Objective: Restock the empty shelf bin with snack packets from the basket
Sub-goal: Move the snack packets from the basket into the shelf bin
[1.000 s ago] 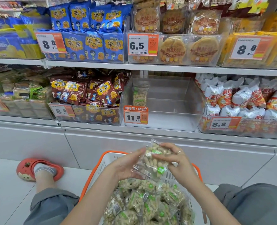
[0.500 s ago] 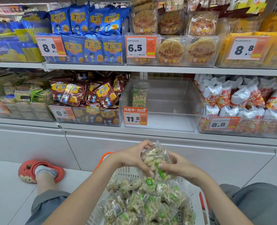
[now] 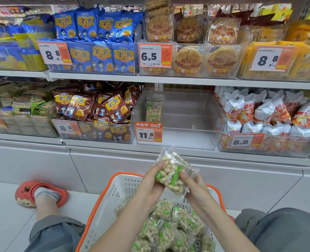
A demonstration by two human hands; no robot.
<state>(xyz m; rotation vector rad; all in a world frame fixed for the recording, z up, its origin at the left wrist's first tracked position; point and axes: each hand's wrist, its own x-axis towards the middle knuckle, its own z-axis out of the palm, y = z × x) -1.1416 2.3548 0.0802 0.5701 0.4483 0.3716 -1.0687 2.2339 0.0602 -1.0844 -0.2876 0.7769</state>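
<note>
A clear snack packet [image 3: 171, 170] of pale puffs with green labels is held up above the basket, tilted. My left hand [image 3: 151, 184] grips its left side and my right hand [image 3: 194, 187] pinches its right edge. Below them the white basket with an orange rim [image 3: 112, 195] holds several more of the same packets [image 3: 168, 231]. On the lower shelf straight ahead stands the clear shelf bin [image 3: 196, 120] with an 11.5 price tag; one packet [image 3: 153, 110] stands upright at its left wall.
Full bins flank the clear bin: brown packets [image 3: 96, 108] to the left, white-and-red bags [image 3: 270, 113] to the right. The upper shelf [image 3: 168, 80] overhangs it. My legs and a red shoe [image 3: 39, 194] lie beside the basket on the white floor.
Both hands have lifted the packet up from the pile in the basket and turned it, bringing it closer to the shelf edge.
</note>
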